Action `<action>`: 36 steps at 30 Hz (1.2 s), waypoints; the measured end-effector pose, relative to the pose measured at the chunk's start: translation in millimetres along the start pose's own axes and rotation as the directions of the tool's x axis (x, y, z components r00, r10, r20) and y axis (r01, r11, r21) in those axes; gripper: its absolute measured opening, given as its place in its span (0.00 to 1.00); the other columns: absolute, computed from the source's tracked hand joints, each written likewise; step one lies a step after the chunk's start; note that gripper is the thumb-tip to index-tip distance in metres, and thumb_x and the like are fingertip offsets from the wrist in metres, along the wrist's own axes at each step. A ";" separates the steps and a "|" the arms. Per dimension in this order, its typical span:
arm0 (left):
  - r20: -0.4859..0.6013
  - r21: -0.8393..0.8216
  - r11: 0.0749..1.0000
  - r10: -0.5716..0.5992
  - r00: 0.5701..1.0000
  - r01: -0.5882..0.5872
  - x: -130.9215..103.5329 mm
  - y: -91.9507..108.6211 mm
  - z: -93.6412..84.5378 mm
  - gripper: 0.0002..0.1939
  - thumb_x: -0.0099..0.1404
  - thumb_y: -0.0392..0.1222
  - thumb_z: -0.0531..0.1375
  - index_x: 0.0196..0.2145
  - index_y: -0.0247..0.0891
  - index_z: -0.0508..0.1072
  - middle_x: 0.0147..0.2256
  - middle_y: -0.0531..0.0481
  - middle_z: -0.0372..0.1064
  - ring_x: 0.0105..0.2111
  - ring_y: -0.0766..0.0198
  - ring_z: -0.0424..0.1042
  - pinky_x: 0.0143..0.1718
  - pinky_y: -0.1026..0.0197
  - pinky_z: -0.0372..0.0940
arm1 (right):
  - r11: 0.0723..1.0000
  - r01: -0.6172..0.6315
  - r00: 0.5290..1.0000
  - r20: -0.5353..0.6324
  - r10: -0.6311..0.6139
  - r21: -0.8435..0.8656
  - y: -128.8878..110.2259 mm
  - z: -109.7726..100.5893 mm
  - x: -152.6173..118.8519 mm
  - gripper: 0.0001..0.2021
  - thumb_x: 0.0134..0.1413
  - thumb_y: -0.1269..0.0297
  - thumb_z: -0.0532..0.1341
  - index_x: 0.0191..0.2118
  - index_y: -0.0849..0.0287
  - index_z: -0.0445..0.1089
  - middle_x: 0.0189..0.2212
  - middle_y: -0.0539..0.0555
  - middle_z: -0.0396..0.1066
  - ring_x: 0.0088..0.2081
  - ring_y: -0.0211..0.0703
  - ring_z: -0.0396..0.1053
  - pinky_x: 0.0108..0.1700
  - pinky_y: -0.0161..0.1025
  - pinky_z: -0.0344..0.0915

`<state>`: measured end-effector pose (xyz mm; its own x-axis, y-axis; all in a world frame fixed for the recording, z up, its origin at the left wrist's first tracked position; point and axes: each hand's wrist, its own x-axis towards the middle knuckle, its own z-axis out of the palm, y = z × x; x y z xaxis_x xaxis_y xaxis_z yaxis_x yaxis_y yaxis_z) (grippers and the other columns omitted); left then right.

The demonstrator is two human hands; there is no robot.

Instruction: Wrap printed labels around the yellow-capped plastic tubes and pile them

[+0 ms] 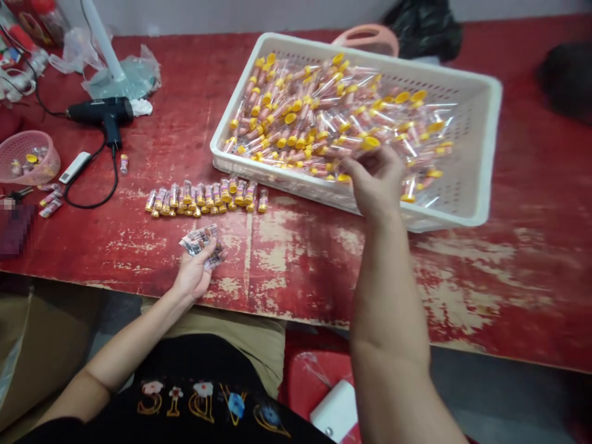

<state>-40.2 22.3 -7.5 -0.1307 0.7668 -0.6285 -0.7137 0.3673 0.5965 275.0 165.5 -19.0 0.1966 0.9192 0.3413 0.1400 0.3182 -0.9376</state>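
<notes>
My left hand is closed around a small stack of printed clear-plastic sleeves, just above the table's front part. My right hand reaches over the near rim of a white plastic basket. Its thumb and fingers are pinched at a small clear tube with a yellow cap, partly hidden by the fingers. Many similar yellow-capped tubes with pink contents lie heaped in the basket. Between the left hand and the basket, labelled tubes lie side by side in a cluster.
A black heat gun with its cord lies at the left, beside a lone labelled tube. Further left are a pink basket and a white stick-like object. A black plastic bag sits behind the white basket.
</notes>
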 end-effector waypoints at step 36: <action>0.063 -0.081 0.996 -0.031 0.998 0.036 -20.1 -14.7 5.7 0.24 0.42 0.40 0.77 0.29 0.35 0.66 0.24 0.59 0.64 0.21 0.77 0.60 0.21 0.71 0.51 | 0.894 -0.279 0.958 0.030 0.286 0.350 -73.7 122.1 -205.2 0.18 0.59 0.43 0.59 0.44 0.51 0.69 0.40 0.53 0.69 0.37 0.37 0.70 0.36 0.35 0.69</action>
<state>-23.2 4.6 -0.8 -0.0644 0.7867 -0.6139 -0.7711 0.3513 0.5310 105.8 -18.2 -28.0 0.1991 0.9784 0.0562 -0.2697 0.1098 -0.9567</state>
